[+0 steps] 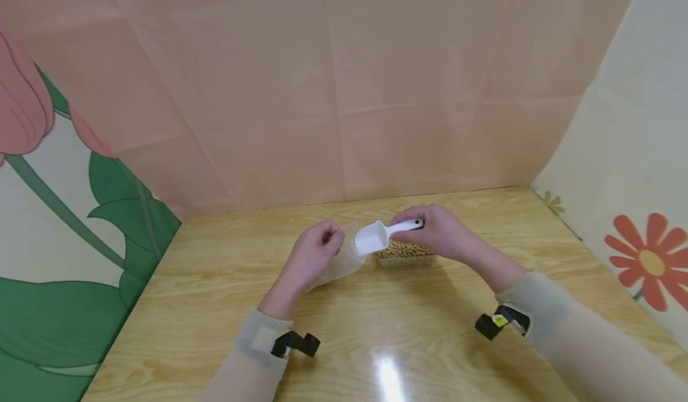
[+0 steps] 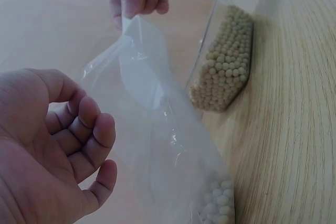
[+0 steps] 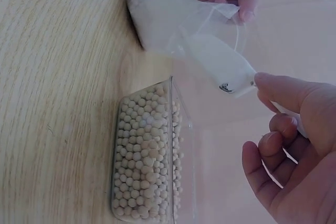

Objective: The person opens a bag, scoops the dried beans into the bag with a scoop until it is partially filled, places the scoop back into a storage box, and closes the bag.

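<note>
My left hand (image 1: 316, 251) pinches the rim of a clear plastic bag (image 2: 157, 145), whose bottom holds some pale round beads (image 2: 218, 203). In my right hand (image 1: 438, 232) is the handle of a small white scoop (image 1: 372, 238). The scoop's head tilts into the mouth of the bag; no beads show in it in the head view. Below the right hand stands a clear rectangular container (image 3: 172, 129) filled with the same kind of beads, to the right of the bag.
Everything stands on a wood-grain table (image 1: 215, 306). A pinkish sheet (image 1: 333, 91) rises along its back edge. Side panels bear printed flowers, a tulip (image 1: 21, 97) on the left and a red flower (image 1: 651, 261) on the right. Each forearm wears a black wrist camera (image 1: 295, 343).
</note>
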The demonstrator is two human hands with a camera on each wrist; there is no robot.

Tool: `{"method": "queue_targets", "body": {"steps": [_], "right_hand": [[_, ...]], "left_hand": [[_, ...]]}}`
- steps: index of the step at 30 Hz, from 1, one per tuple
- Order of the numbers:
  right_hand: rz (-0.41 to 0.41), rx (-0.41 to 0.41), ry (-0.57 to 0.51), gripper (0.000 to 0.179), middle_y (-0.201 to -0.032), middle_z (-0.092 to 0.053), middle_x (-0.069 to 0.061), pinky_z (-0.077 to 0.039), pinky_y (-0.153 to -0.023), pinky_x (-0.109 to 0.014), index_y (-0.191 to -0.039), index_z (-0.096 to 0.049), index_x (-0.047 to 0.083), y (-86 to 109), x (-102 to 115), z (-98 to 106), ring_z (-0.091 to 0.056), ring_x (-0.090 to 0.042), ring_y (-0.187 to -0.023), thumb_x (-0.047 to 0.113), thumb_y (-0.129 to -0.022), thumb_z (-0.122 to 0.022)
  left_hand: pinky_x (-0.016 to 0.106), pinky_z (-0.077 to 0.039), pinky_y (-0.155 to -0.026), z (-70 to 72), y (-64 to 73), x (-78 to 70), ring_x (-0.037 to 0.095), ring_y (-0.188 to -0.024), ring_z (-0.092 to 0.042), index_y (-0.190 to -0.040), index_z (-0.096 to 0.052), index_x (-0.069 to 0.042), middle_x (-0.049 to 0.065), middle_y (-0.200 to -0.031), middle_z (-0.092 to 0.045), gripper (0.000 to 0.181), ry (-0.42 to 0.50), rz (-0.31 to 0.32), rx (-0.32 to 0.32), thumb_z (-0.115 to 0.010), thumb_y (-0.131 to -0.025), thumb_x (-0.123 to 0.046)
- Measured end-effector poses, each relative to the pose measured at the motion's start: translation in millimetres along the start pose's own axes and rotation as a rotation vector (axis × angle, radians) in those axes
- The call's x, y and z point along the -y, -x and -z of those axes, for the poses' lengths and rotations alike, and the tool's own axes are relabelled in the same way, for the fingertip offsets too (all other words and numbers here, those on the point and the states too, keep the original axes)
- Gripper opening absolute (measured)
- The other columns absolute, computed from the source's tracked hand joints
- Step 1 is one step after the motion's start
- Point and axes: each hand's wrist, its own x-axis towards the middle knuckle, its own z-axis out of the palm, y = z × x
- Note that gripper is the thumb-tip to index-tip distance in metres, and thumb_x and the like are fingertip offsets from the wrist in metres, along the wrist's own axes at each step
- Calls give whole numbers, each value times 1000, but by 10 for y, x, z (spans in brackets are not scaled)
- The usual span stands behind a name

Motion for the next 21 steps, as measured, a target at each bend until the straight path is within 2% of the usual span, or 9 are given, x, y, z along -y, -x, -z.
{"method": "queue_targets", "body": {"steps": [6,10,15,21], "right_hand": [[20,-6,12,24,-110,-82,-4,-59,-72,-35,-117,-85,13,0,46,8,-73,-17,-87,24,-97,-89],[20,-11,-6,25,-108,-82,-3,-59,-70,-33,-118,-84,12,2,68,15,-73,-21,-86,25,-96,-90],[-18,-11,-66,28,-109,-81,-4,-57,-68,-33,-119,-84,14,31,79,35,-70,-24,-85,30,-97,-89],[-70,-35,-148,33,-105,-80,-5,-54,-68,-31,-121,-84,15,84,65,92,-66,-21,-84,35,-95,-90]], "left_hand": [[34,-41,-63,-6,1,-1,18,-66,-46,-92,-63,-13,2,-78,-56,26,0,0,2,-61,-115,-25],[34,-41,-63,1,3,-7,18,-66,-46,-92,-63,-13,2,-79,-56,26,6,4,8,-60,-115,-26],[34,-42,-63,11,4,2,19,-65,-47,-94,-65,-13,3,-80,-58,25,17,-1,13,-59,-116,-26],[34,-42,-63,13,13,-2,19,-65,-47,-95,-64,-12,3,-80,-58,25,33,4,18,-59,-116,-25]]}}
